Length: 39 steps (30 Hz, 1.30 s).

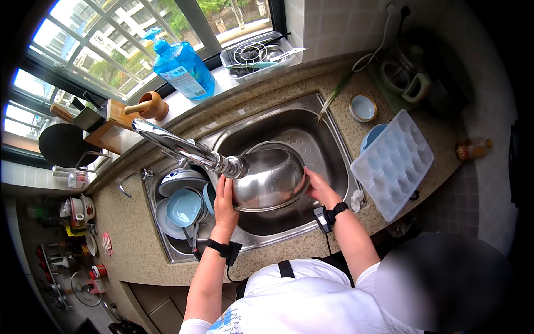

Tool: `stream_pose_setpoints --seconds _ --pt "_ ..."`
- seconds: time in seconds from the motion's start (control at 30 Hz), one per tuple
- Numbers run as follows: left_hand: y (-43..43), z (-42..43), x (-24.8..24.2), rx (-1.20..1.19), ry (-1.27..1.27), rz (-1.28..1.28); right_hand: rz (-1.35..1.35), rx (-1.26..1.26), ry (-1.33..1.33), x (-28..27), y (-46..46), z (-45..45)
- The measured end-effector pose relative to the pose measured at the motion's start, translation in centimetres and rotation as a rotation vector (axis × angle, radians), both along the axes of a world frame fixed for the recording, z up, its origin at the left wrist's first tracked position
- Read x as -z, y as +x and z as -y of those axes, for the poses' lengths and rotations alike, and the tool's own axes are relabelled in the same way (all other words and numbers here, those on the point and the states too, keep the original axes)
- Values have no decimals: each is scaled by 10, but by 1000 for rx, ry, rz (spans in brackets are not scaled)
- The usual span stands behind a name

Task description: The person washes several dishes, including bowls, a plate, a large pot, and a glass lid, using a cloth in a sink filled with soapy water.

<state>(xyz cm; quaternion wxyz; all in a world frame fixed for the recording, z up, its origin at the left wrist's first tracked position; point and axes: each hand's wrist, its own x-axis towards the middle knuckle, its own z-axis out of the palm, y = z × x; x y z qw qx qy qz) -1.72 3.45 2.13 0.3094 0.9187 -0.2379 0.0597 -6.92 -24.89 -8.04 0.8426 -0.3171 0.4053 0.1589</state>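
A stainless steel bowl [271, 179] is held over the right basin of a double sink [333, 167], below the head of a chrome faucet [183, 148]. My left hand [225, 206] lies along the bowl's left side, fingers pointing towards the faucet head. On the opposite side, my right hand [320, 186] grips the rim, its fingers partly hidden. Whether water is running I cannot tell. Close to my left hand, the smaller left basin holds a light blue square dish [183, 207], a patterned bowl [182, 182] and other stacked dishes.
Right of the sink are a translucent egg tray [394, 167], a small bowl [363, 108], scallions [336, 94] and a crumpled tissue [356, 201]. A blue pump bottle [183, 69], wooden mortar [154, 106] and plastic tray of scrubbers [258, 56] line the windowsill. A small tap [131, 181] stands left.
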Motion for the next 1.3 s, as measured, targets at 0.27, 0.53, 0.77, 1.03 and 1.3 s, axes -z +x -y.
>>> stream_pose_setpoints --seconds 0.27,0.53,0.77,1.03,1.3 --pt "-26 -25 3 -350 -976 -681 120 -218 -28 -7 -4 -29" --pt "-20 -23 -21 -538 -1513 -1023 72 -605 -665 6 13 -50" --pt "-26 -45 -25 -587 -1337 -964 356 -686 -1701 48 32 -48" --pt "-20 -17 -35 -542 -1274 -1005 480 -1157 -1049 57 32 -44" --pt "-5 24 -14 -324 -1237 -995 834 -605 -1151 -117 1 -21"
